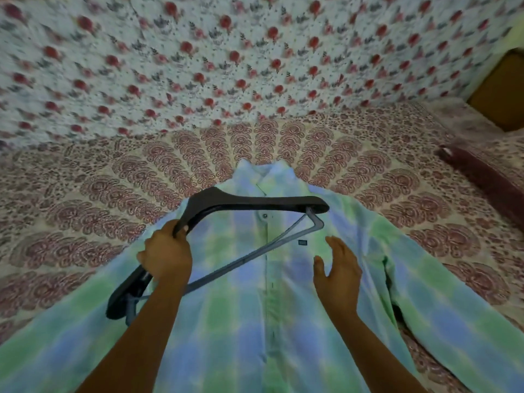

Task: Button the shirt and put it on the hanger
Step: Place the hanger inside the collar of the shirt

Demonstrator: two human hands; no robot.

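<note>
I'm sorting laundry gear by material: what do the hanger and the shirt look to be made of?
The hanger: likely moulded plastic, possibly painted wood; matte black, smooth rounded shoulders, thinner grey lower bar. The shirt: soft woven cloth, cotton-like, matte; lies limp in pastel green-blue checks with gentle creases.

Looks like a bedroom in a home. Shows, across the middle of the frame, a soft flat surface under a cream bedspread point(85, 199) printed with maroon paisley fans, creased as over a mattress. Holds, at lower centre, a tie-dyed shirt point(255, 321) spread flat, with a black hanger point(255, 201) above it. Fills the top with a white floral cloth point(170, 58) dotted with red flowers. Includes a dark maroon roll point(479, 171), perhaps a bolster, at the right edge.
</note>
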